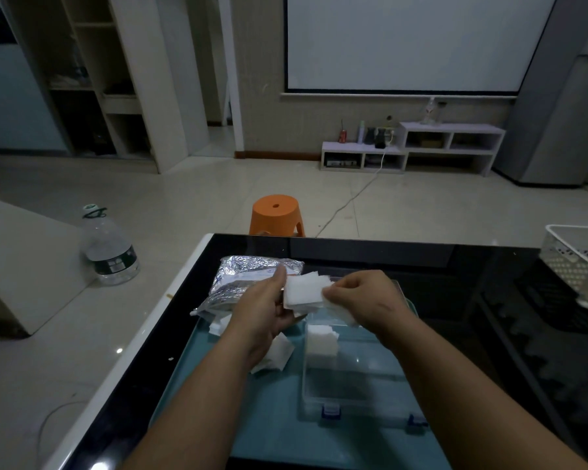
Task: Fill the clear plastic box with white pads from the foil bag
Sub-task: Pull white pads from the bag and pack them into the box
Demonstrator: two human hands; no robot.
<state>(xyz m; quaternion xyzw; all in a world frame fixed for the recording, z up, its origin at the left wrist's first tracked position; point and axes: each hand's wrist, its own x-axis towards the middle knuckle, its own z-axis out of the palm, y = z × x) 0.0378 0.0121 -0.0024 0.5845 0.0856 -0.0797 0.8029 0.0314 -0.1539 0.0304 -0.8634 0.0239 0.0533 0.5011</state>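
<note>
**Both hands on a sheaf of pads above the box**

The person's left hand (269, 307) grips a fanned stack of white pads (302, 293), thumb laid along its far-left edge. The right hand (360, 300) has curled fingers pinching the stack's right side. The hands meet just above the far end of the clear plastic box (350, 378).

The box lies open on a teal tray (218, 385), lid flat on the far side and blue latches facing the person. A small pile of pads (321, 340) sits in its far-left corner. More loose pads (275, 354) lie on the tray beside the box, under the left wrist.

The foil bag (238, 283) rests crumpled at the tray's far-left corner, just behind the left hand. Tray and bag sit on a glossy black worktop (455, 283), with a white basket (577, 256) at its right edge. Beyond, an orange stool (275, 212) stands on the floor.
</note>
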